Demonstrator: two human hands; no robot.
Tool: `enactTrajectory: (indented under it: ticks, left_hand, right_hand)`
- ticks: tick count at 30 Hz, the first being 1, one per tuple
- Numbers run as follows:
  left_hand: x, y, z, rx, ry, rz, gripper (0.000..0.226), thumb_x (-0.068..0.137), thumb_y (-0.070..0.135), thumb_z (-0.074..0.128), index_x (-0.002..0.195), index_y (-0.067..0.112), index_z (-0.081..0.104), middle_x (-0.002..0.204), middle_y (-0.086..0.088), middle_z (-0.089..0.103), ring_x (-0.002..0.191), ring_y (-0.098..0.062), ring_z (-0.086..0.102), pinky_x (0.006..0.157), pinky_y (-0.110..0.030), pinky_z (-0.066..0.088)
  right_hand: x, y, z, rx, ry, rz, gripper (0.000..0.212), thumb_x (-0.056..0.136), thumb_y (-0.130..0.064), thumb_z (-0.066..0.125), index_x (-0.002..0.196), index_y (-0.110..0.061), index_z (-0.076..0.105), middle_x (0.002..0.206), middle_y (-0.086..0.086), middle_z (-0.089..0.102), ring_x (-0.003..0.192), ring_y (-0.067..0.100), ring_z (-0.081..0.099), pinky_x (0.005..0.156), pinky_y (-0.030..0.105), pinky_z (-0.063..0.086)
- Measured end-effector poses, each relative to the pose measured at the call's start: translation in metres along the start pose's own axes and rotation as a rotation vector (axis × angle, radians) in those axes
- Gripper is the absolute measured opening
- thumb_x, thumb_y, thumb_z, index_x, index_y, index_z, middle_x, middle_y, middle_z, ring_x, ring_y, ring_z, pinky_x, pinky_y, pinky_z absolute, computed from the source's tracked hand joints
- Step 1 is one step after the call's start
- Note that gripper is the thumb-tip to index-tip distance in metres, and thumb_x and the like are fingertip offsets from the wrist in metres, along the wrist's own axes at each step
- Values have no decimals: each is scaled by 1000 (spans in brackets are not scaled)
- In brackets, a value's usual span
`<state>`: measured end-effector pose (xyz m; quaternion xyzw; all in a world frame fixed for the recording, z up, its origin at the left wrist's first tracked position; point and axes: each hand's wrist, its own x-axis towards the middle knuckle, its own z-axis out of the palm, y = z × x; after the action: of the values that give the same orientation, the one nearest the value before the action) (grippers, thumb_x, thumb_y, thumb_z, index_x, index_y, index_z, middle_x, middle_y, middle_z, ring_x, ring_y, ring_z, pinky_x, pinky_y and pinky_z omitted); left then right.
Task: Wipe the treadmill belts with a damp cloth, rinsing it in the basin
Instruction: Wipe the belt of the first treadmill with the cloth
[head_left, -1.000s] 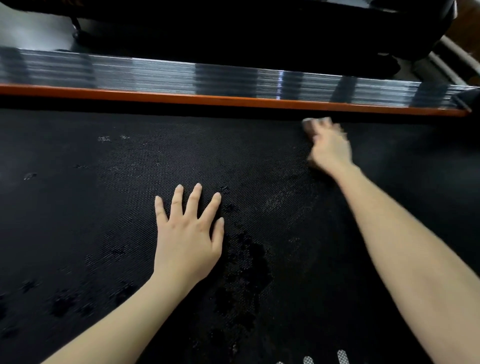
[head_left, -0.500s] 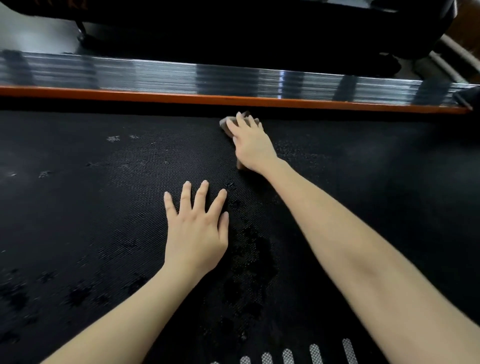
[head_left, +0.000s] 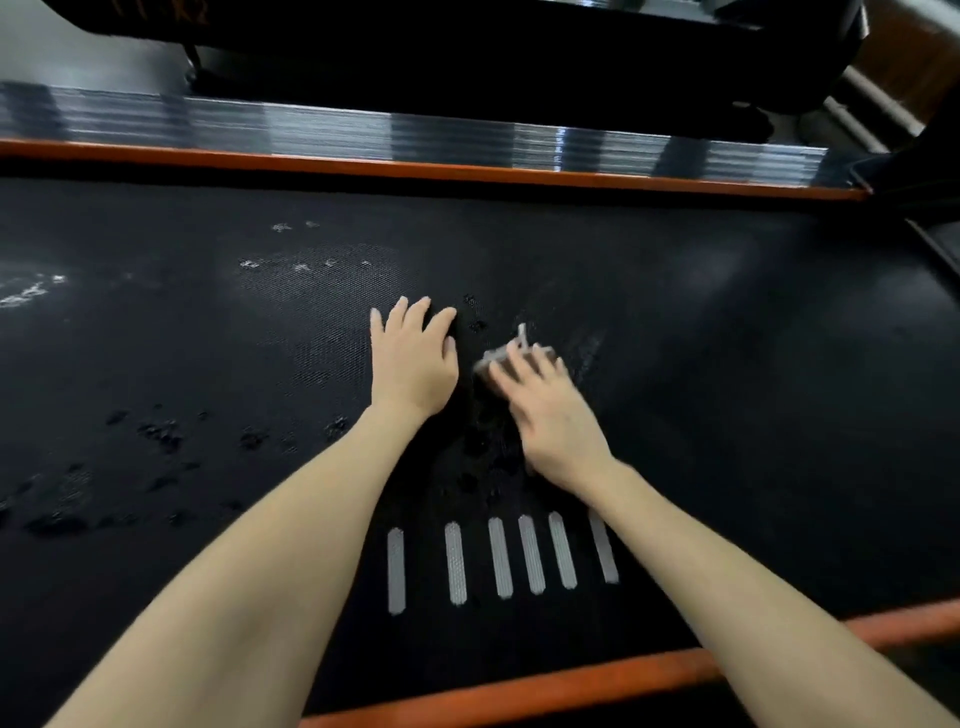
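Orange rail (head_left: 467, 171) runs along the far edge of the belt (head_left: 727, 364), silver stripes (head_left: 498, 556) sit nearer. The left hand (head_left: 413, 364) lies flat on the belt; the right hand (head_left: 550, 415) (blurry) presses the cloth (head_left: 493, 358) down with straight fingers, just beside it. Half a second ago that cloth was up by the rail.

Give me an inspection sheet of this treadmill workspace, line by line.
Surface: black textured treadmill belt; dark wet patches at left and between the hands; pale smears far left.
Job's things: grey cloth on the belt under the right hand; basin not in view.
Clutter: nothing seen.
Grips: left hand flat on the belt, fingers spread; right hand presses the cloth, blurred.
Cables: nothing seen.
Surroundings: six grey stripes printed on the belt near the person; orange trim and ribbed silver rail beyond the belt; dark machine body behind.
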<state>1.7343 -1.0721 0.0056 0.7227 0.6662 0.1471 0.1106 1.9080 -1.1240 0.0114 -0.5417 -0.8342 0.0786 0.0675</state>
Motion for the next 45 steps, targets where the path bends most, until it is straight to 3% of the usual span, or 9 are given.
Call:
enactTrajectory:
  ticks: [3,9,13,17,24,33,37,41,45]
  left_hand:
    - [-53,-2,-14,-40,58,29,42,94,27,45,134,17,51,146,-16,41,139,-35,29,116,-55,9]
    - [-167,-49,-28,159,25,18,50,91,39,31,127,19,59,140,-15,49,132,-41,39,110,-64,11]
    - [-179,-61,-26,179,-22,-74,55,92,43,26,133,20,55,144,-14,44,135,-41,34,107,-68,10]
    - [-181,-62,-23,150,-22,-85,55,93,43,24,138,23,49,149,-10,38,140,-37,27,107,-69,9]
    - [-182,-59,-20,155,-20,-101,57,94,43,19,142,24,42,154,-8,31,143,-36,19,110,-67,4]
    - [-182,-63,-21,147,-2,-93,53,96,40,22,144,26,38,155,-7,27,144,-34,15,110,-65,2]
    - [-182,-62,-22,150,-13,-95,50,98,38,25,144,25,39,155,-8,27,144,-34,16,111,-66,2]
    - [-183,-59,-24,153,-26,-102,48,99,36,31,146,26,34,157,-6,23,145,-32,12,111,-64,0]
    - [-184,-59,-26,147,-28,-108,47,100,35,29,145,25,38,155,-7,28,144,-33,16,111,-65,3]
  right_hand:
    - [-51,15,-11,29,-48,-80,50,90,-18,33,138,-15,47,148,11,37,138,35,29,112,51,17]
    - [-43,-22,-9,-108,69,452,53,93,-10,41,145,-14,33,153,13,26,140,36,22,114,51,14]
    - [-63,-100,20,-24,22,69,49,86,-18,39,133,-13,50,142,14,45,130,41,39,109,55,26]
    - [-106,-71,9,-31,-82,-129,52,86,-22,34,135,-18,50,145,8,43,132,36,40,107,57,26]
    - [-115,4,-19,-140,-9,655,51,96,-14,36,147,-14,28,156,12,18,142,38,15,114,56,12]
    - [-104,-119,3,-69,-188,76,54,99,-18,33,150,-27,18,159,0,5,146,28,0,114,53,-4]
    - [-137,-42,-22,-116,-197,346,59,98,-11,33,150,-30,13,159,-5,1,146,23,2,114,54,3]
    - [-140,-32,-51,505,-2,543,47,100,-7,35,146,-20,32,155,-3,25,145,16,15,119,38,8]
    - [-127,-59,-75,1385,156,572,43,98,0,39,134,-22,49,130,-3,59,118,8,56,98,24,45]
